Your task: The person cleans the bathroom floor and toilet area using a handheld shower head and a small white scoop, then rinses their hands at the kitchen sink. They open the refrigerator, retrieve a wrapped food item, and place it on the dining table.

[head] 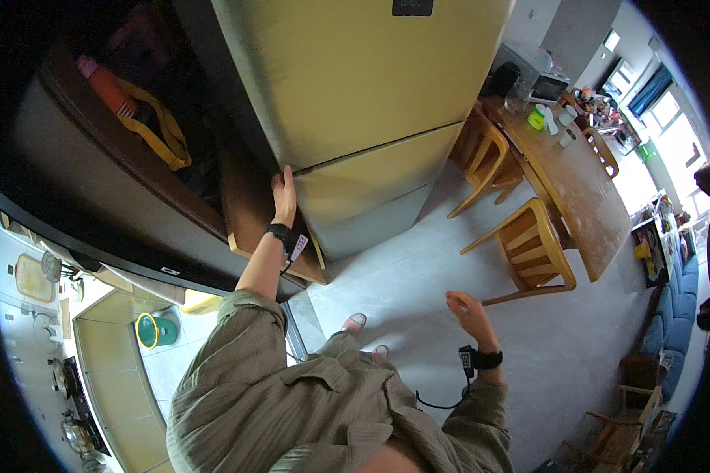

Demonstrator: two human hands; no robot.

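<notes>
My left hand (284, 198) reaches forward with its fingers fairly straight, touching the left edge of a yellowish refrigerator (367, 88) near the seam between its upper and middle doors. All the refrigerator doors look shut. Beside this hand stands a dark cabinet recess (201, 106) with a brown wooden board (251, 230) low in it. My right hand (468, 313) hovers above the grey tiled floor (402, 295), fingers loosely bent and nothing visible in them. Each wrist wears a black band with a small tag on a cord.
Wooden chairs (532, 254) surround a wooden table (586, 183) on the right, which bears a microwave (538, 74) and cups. A blue sofa (677, 319) lies beyond. At left, a kitchen counter (92, 295) holds pans; a green bucket (164, 331) stands on that floor. An orange-and-yellow item (154, 133) sits in the recess.
</notes>
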